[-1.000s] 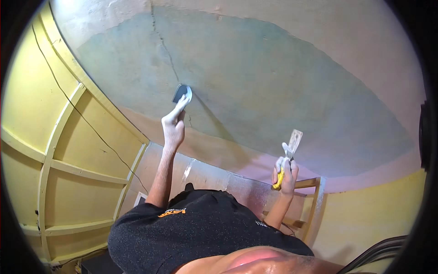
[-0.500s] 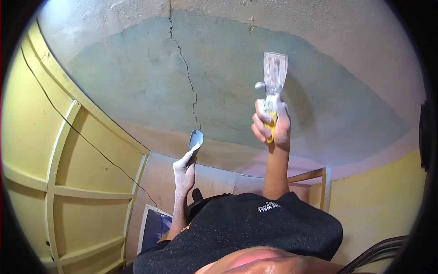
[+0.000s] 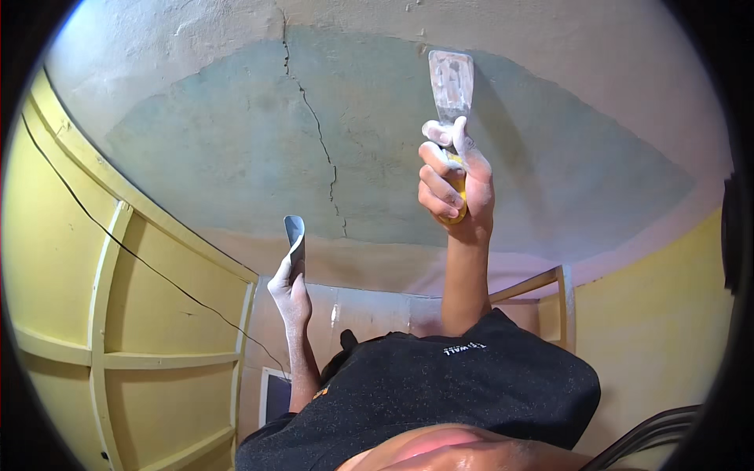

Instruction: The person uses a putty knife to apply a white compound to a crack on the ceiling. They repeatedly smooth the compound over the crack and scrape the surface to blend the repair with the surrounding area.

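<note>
My right hand [image 3: 457, 184], whitened with powder at the fingertips, is wrapped round the yellow handle [image 3: 458, 188] of a putty knife. Its wide blade [image 3: 452, 82] points upward, smeared with pale filler, in front of a grey-green patch [image 3: 408, 157] of the plastered surface. Whether the blade touches that surface I cannot tell. Lower and to the left, my left hand [image 3: 290, 290], coated in white dust, grips a curved blue-grey piece [image 3: 294, 231] with a rounded end. A jagged dark crack [image 3: 318, 129] runs down the patch between the two tools.
Yellow panelling with battens [image 3: 169, 361] stands on the left, with a dark cable [image 3: 161, 271] strung across it. A wooden frame [image 3: 565, 306] is behind my right arm, near a yellow wall [image 3: 644, 314]. A framed picture [image 3: 275, 392] is at lower left.
My right hand has moved up and slightly left with the putty knife. My left hand has shifted left with the curved piece, which now shows more edge-on. The view has shifted slightly.
</note>
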